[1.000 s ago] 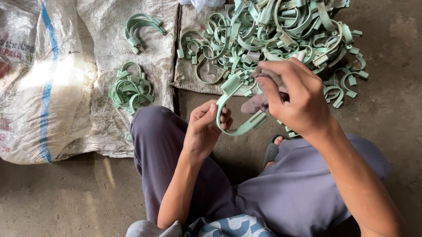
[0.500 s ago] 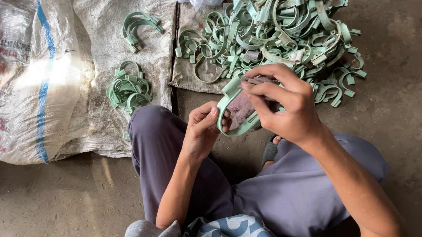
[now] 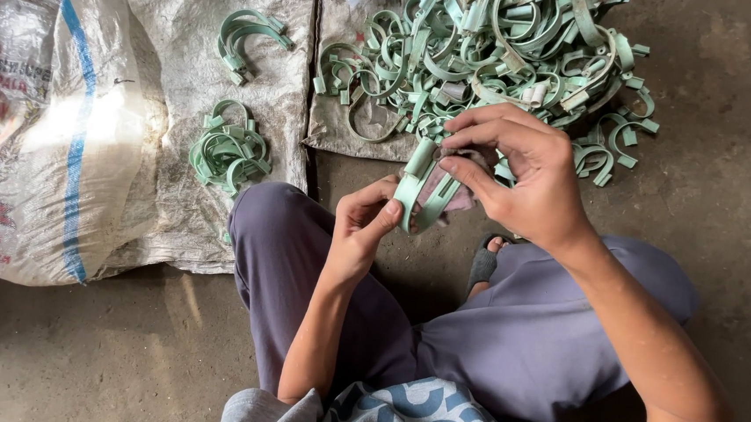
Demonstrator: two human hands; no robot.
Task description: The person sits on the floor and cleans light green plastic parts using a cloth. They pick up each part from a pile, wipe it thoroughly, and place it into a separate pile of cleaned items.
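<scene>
Above the lap, the left hand (image 3: 358, 227) pinches the lower end of a pale green plastic clamp (image 3: 419, 188), thumb and forefinger closed on it. Its curved strip runs up and slightly right toward the right hand (image 3: 528, 173), whose fingers are closed on a dull pinkish rag (image 3: 447, 194) pressed against the clamp's inner face. Both hands touch it. Behind lies a tangled pile (image 3: 492, 52) of like clamps on woven sacking (image 3: 183, 65).
</scene>
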